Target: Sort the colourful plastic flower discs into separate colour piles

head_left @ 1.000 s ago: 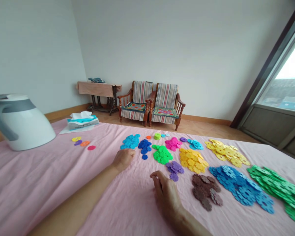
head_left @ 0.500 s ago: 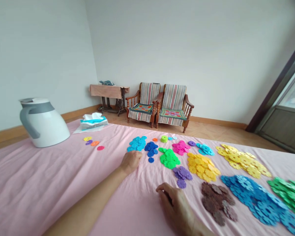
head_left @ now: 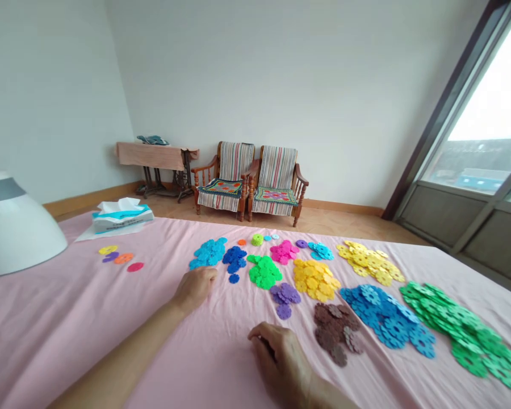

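My left hand [head_left: 196, 288] rests on the cloth as a closed fist, right beside the near edge of a light-blue pile of plastic snowflake discs [head_left: 208, 252]. Its palm side is hidden, and nothing sticks out of it. My right hand [head_left: 281, 358] lies lower down with loosely curled fingers. A gap shows between thumb and forefinger, with nothing visible in it. Nearest to it are purple discs [head_left: 285, 294] and a brown pile [head_left: 335, 329]. Dark-blue discs [head_left: 234, 259] and bright-green discs [head_left: 264, 272] lie beyond my hands.
Farther right are piles of orange-yellow [head_left: 315, 279], blue [head_left: 385, 315], yellow [head_left: 368, 261] and green discs [head_left: 460, 326]. Pink discs [head_left: 284, 251] lie farther back. Leftward stand a white jug [head_left: 21, 236] and a tissue box [head_left: 122, 218], near several loose discs [head_left: 123, 258]. Two chairs [head_left: 276, 182] stand beyond the pink cloth [head_left: 153, 318].
The view has turned to the right, so the jug is cut off at the left edge and more window shows. Both hands stay at about the same spots on the cloth.
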### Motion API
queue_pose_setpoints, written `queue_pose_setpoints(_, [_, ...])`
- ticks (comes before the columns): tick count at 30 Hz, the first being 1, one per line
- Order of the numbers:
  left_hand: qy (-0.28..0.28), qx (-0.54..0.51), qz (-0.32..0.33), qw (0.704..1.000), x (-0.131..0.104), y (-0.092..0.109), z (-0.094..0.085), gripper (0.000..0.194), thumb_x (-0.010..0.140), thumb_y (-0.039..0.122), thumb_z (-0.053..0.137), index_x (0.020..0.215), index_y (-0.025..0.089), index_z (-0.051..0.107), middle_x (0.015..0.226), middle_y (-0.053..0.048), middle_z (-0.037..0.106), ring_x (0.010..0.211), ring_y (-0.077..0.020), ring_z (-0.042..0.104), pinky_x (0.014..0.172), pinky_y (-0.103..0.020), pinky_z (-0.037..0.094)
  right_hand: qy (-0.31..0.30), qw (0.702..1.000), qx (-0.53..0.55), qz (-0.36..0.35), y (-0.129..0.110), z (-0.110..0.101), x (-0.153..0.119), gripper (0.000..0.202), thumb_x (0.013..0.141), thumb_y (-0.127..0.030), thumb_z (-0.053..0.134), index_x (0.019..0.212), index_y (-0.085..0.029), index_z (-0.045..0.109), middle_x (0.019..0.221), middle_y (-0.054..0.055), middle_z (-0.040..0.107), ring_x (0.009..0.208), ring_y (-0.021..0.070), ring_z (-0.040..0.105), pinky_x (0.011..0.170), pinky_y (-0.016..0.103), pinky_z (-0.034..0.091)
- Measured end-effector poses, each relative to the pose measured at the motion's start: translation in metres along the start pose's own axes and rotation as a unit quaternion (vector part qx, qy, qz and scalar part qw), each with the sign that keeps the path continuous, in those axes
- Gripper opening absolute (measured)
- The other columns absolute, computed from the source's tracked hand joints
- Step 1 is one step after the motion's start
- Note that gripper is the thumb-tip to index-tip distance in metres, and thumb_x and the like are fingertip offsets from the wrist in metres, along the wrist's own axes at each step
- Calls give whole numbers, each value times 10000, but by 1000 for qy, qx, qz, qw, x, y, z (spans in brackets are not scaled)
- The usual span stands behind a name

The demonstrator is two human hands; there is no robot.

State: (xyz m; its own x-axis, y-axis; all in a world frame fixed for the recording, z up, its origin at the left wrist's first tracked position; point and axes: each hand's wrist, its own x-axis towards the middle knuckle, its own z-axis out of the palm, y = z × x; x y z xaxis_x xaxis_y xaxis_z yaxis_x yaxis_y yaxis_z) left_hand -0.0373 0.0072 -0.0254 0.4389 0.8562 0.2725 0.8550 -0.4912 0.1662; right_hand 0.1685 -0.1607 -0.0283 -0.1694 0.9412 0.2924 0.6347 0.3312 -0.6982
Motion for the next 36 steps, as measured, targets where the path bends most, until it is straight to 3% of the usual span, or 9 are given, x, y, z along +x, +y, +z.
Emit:
queue_pose_setpoints(4, [0, -15, 7, 1000, 2, -1, -1, 235, 726, 59, 356, 537, 180, 428, 594, 5, 505, 596, -141, 469, 552, -267, 237, 11, 1000, 6, 5, -7, -9, 2, 233, 895, -216, 404, 869, -195, 635, 715, 4, 658, 639, 110, 581, 576, 193, 364])
queue_pose_setpoints(8, [-1, -35, 18, 999, 3, -8, 2, 233, 731, 66, 330, 542, 183, 398, 589, 11, 501, 588, -139, 473, 554, -260, 249, 52, 997, -59, 18, -4, -46, 9, 228, 903, -233, 404, 870, -187, 625, 711, 4, 640, 628, 113, 561, 567, 202, 351])
queue_pose_setpoints(11, [-5, -46, 46, 998, 5, -15, 5, 221, 735, 76, 324, 554, 185, 388, 603, 11, 510, 592, -138, 477, 575, -259, 273, 90, 978, -175, 67, 25, -84, 20, 256, 916, -238, 380, 904, -181, 629, 825, 33, 656, 736, 136, 591, 645, 219, 389])
queue_pose_setpoints(14, [-15, -53, 63, 997, 6, -20, 8, 217, 745, 92, 319, 562, 188, 386, 608, 9, 516, 594, -139, 482, 585, -259, 290, 92, 919, -351, 152, 70, -118, 34, 298, 918, -233, 376, 1112, -184, 597, 1083, 79, 636, 984, 175, 580, 822, 260, 392])
queue_pose_setpoints(17, [-10, -51, 64, 997, 6, -22, 10, 224, 749, 95, 309, 560, 189, 382, 601, 10, 513, 586, -138, 479, 583, -259, 297, 100, 883, -408, 209, 110, -138, 47, 338, 905, -232, 397, 1189, -138, 555, 1212, 148, 583, 1138, 253, 502, 948, 371, 318])
queue_pose_setpoints(20, [-6, -48, 61, 997, 6, -22, 10, 238, 760, 101, 303, 556, 188, 389, 604, 9, 519, 589, -138, 481, 580, -257, 299, 96, 866, -425, 246, 136, -144, 56, 317, 912, -241, 364, 1048, -118, 623, 1070, 171, 651, 1120, 288, 508, 985, 468, 242])
queue_pose_setpoints(24, [-5, -56, 53, 997, 6, -21, 10, 255, 766, 104, 303, 546, 185, 404, 595, 10, 522, 582, -132, 472, 576, -250, 304, 65, 854, -440, 269, 154, -144, 60, 280, 846, -133, 375, 827, -133, 654, 887, 133, 687, 912, 249, 590, 972, 506, 207])
queue_pose_setpoints(27, [-1, -60, 54, 997, 6, -22, 11, 268, 776, 111, 296, 544, 184, 410, 588, 11, 521, 574, -129, 464, 576, -246, 307, 50, 849, -449, 273, 162, -146, 60, 262, 787, -81, 406, 865, -137, 650, 949, 130, 674, 923, 236, 583, 972, 487, 208])
queue_pose_setpoints(36, [-5, -46, 55, 997, 4, -20, 9, 232, 754, 104, 300, 553, 187, 380, 600, 6, 519, 587, -136, 470, 577, -252, 300, 54, 845, -443, 294, 170, -153, 64, 255, 876, -177, 380, 977, -159, 613, 1065, 130, 640, 1057, 236, 540, 978, 463, 222])
